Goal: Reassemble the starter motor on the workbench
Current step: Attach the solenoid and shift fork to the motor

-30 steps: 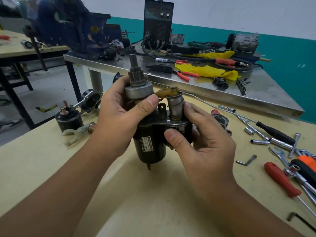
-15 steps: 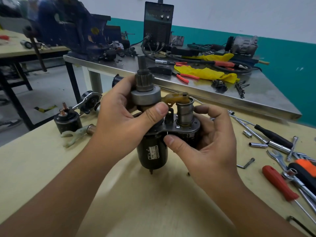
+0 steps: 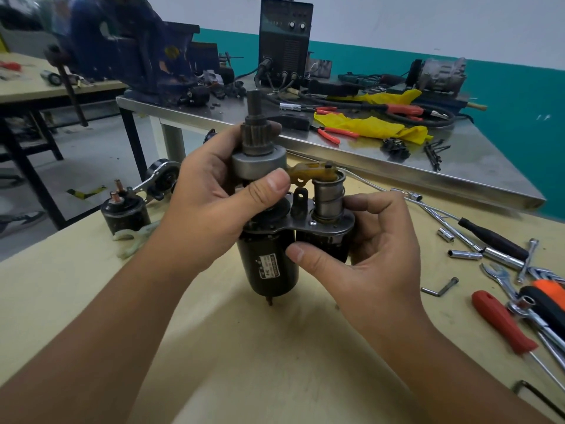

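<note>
nearest the camera, both forearms reach over the tan table [image 3: 275, 377] to the starter motor [image 3: 269, 264], which is held upright with its bottom stud just above the tabletop, between the two hands. the right hand [image 3: 376, 255] curls round the solenoid housing, thumb on its dark front and fingers wrapped behind beside the steel plunger [image 3: 328, 197]. the left hand [image 3: 211, 206] grips the drive assembly, thumb pressed across the grey clutch drum [image 3: 256, 166] and fingers behind, with the pinion gear [image 3: 255, 139] and shaft standing up above it. the yellowish shift fork [image 3: 308, 174] bridges from the drum to the plunger top.

this looks like the step of seating the drive and fork: the fork's pivot hole seems to sit above the bracket ear [image 3: 301, 198] on the plate, so the next move likely calls for easing the drum down until the two holes line up, keeping the fork hooked on the plunger.

to the right lie a red-handled screwdriver [image 3: 501, 319], sockets and wrenches; to the left a spare solenoid [image 3: 125, 209]. beyond, a steel table [image 3: 458, 166] carries yellow cloth, a blue vise [image 3: 131, 53] and a welding machine [image 3: 286, 41].
</note>
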The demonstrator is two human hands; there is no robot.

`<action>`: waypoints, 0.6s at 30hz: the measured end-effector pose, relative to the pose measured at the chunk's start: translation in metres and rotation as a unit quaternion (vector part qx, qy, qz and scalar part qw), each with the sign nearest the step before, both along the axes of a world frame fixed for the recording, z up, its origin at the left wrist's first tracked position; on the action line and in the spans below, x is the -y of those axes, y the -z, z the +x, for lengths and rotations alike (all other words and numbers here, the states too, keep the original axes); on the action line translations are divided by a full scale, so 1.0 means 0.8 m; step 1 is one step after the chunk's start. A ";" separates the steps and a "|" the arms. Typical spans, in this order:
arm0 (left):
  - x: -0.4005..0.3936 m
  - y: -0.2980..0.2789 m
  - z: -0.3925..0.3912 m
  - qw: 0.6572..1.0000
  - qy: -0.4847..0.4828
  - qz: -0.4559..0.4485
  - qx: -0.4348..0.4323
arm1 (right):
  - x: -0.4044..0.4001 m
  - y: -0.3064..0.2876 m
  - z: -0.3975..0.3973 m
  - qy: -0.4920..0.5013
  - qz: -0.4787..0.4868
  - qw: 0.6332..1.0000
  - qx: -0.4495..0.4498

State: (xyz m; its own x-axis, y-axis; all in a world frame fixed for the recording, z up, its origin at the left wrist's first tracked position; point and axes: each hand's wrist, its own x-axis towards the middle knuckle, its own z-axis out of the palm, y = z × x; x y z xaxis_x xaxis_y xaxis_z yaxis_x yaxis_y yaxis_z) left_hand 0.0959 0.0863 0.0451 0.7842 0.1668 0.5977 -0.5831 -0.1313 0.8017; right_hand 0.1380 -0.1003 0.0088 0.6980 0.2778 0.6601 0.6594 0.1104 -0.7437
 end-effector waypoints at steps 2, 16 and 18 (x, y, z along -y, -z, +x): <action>-0.003 0.000 0.000 1.000 0.005 0.000 -0.007 | 0.000 -0.001 -0.001 -0.001 -0.006 1.000 0.004; 0.016 0.030 0.015 0.995 0.078 -0.054 0.011 | 0.016 -0.011 0.018 0.003 -0.086 0.987 0.136; 0.013 0.040 0.017 0.993 0.104 -0.055 -0.020 | 0.017 -0.012 0.016 -0.007 -0.087 0.983 0.164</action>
